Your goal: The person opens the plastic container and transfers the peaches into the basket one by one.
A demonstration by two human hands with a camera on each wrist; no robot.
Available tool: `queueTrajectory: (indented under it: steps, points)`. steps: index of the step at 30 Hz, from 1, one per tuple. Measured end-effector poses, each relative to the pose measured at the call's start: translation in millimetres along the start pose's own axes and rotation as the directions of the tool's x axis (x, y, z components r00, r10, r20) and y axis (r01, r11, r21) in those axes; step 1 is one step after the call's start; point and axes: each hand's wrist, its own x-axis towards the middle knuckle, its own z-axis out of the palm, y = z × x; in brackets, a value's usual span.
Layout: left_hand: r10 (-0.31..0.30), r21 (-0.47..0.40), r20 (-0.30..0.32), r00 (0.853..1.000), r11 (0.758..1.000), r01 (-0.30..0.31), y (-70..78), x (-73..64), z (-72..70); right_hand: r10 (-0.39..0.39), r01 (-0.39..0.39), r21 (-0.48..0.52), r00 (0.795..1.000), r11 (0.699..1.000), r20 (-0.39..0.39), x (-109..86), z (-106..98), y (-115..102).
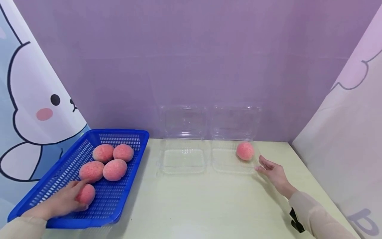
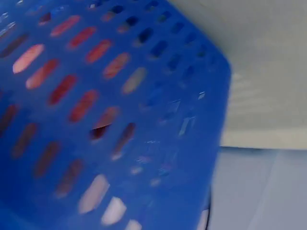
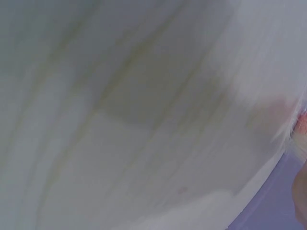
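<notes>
At the near end of the blue basket, my left hand [image 1: 67, 198] curls its fingers and thumb round a pink peach [image 1: 87, 194]. Several more peaches [image 1: 114, 170] lie farther back in the same basket [image 1: 119, 212]. My right hand [image 1: 276, 176] is at the right edge of a clear plastic clamshell box [image 1: 223, 159], thumb and fingers apart; whether they touch its rim I cannot tell. One peach [image 1: 245, 151] sits in that box, at its right side. In the left wrist view the basket's slotted wall [image 2: 158, 105] hides the left hand.
A second clear clamshell box [image 1: 183, 161] stands open to the left of the first, both lids raised against the purple backdrop [image 1: 191, 66]. A printed cartoon panel [image 1: 38, 93] borders the left side, a pale panel [image 1: 343, 142] the right. Pale tabletop [image 1: 191, 205] lies in front.
</notes>
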Motion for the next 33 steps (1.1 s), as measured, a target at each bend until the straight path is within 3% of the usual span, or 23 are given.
queueTrajectory:
  steps: [6, 9, 12, 15, 18, 23, 24, 29, 31, 33]
  points:
    - [0.016, 0.039, -0.008, 1.000, 0.999, -0.015, 13.3, -3.5, -10.0, -0.003, 0.004, 0.035, 1.000, 0.999, -0.004, 0.1, 1.7, -1.4]
    - [0.038, 0.073, -0.044, 0.998, 0.997, -0.034, 26.2, -7.6, -17.5, 0.001, -0.001, 0.040, 1.000, 0.999, 0.000, 0.6, 3.4, -1.4]
    - [0.055, 0.183, -0.122, 0.991, 0.983, -0.032, 45.8, -13.3, -22.5, 0.006, -0.007, 0.032, 1.000, 0.999, 0.005, 0.6, 3.9, -1.1]
    - [0.102, 0.317, -0.217, 0.971, 0.948, -0.029, 75.0, -20.2, -25.3, 0.003, -0.003, 0.018, 1.000, 1.000, 0.005, -0.1, 2.2, -1.4]
    - [0.181, 0.405, -0.290, 0.940, 0.913, -0.051, 107.7, -27.6, -28.0, -0.005, 0.005, 0.011, 1.000, 1.000, 0.001, -0.3, 1.0, -1.5]
    - [0.307, 0.380, -0.338, 0.890, 0.909, -0.170, 160.7, -33.5, -36.0, -0.009, 0.009, 0.032, 1.000, 0.999, -0.003, -0.6, -0.4, -1.7]
    - [0.336, 0.362, -0.351, 0.874, 0.909, -0.204, 171.1, -32.2, -37.0, -0.012, 0.012, 0.037, 1.000, 0.999, -0.007, -0.3, -0.6, -1.3]
    - [0.429, 0.256, -0.363, 0.827, 0.900, -0.354, 217.0, -16.7, -38.0, -0.023, 0.023, 0.056, 1.000, 0.998, -0.011, 1.6, -0.9, 0.8]
    - [0.483, 0.226, -0.360, 0.798, 0.875, -0.427, 232.6, -6.6, -34.6, -0.015, 0.015, 0.054, 1.000, 0.998, -0.001, 2.1, -1.2, 1.6]
    - [0.548, 0.209, -0.355, 0.757, 0.836, -0.507, 248.0, 6.1, -29.6, -0.005, 0.005, 0.046, 1.000, 0.999, -0.002, 2.0, -1.7, 1.7]
